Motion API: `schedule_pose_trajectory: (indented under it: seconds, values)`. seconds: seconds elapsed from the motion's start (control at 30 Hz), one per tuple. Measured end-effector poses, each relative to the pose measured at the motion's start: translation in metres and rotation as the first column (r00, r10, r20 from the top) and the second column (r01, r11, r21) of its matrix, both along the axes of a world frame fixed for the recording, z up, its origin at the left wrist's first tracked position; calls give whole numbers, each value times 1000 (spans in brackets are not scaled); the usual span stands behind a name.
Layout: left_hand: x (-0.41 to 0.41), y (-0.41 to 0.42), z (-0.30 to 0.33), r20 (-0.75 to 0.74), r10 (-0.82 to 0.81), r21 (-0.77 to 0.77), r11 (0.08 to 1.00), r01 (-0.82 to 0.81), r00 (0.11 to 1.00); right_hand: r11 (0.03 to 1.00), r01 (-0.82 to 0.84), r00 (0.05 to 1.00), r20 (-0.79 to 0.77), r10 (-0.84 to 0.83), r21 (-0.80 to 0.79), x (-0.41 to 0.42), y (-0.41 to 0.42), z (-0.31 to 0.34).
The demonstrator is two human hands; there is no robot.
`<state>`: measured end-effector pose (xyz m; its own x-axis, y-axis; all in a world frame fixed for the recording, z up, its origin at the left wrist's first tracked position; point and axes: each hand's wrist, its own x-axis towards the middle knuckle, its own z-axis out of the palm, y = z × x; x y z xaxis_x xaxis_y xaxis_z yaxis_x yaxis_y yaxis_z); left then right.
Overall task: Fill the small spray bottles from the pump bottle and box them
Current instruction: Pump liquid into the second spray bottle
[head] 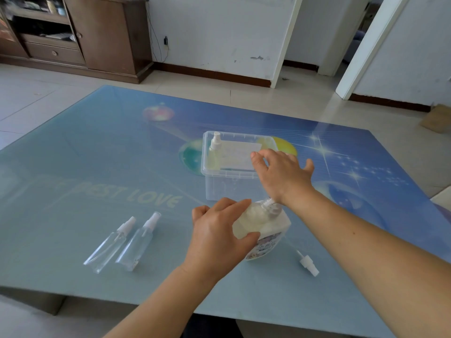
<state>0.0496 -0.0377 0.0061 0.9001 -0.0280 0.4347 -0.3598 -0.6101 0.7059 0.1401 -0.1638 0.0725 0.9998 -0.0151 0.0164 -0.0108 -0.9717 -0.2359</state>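
Note:
My left hand (pixel 217 237) grips the body of the pump bottle (pixel 262 228), which stands near the table's front. My right hand (pixel 280 172) hovers over the pump head (pixel 269 206) with fingers spread; its wrist sits right on top of the pump, and the fingers reach over the clear plastic box (pixel 219 184). Inside the box, a filled spray bottle (pixel 214 152) with yellowish liquid lies along the left wall. Two empty capped spray bottles (pixel 109 245) (pixel 139 242) lie side by side on the table, left of my hands. A loose spray cap (pixel 308 263) with its tube lies to the right.
The blue glass table (pixel 97 167) stretches wide to the left and far side. Its front edge runs just below my forearms. A wooden cabinet (pixel 97 32) stands against the wall at the far left, and a cardboard piece (pixel 436 118) lies on the floor at right.

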Motion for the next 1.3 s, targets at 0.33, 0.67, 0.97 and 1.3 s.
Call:
schedule_pose_trajectory:
  seconds: [0.33, 0.67, 0.97, 1.3]
  values:
    - [-1, 1, -1, -18, -6, -6, 1000, 6, 1000, 1000, -7, 1000, -1, 7, -23, -2, 2, -4]
    - [1, -3, 4, 8, 8, -16, 1000, -8, 1000, 999, -15, 999, 30, 16, -37, 1, -1, 3]
    - [-1, -1, -2, -11, -1, -22, 1000, 1, 1000, 999, -17, 1000, 2, 18, -49, -1, 2, -5]
    - [0, -3, 2, -10, 5, -28, 1000, -5, 1000, 1000, -18, 1000, 6, 18, -24, -1, 0, 0]
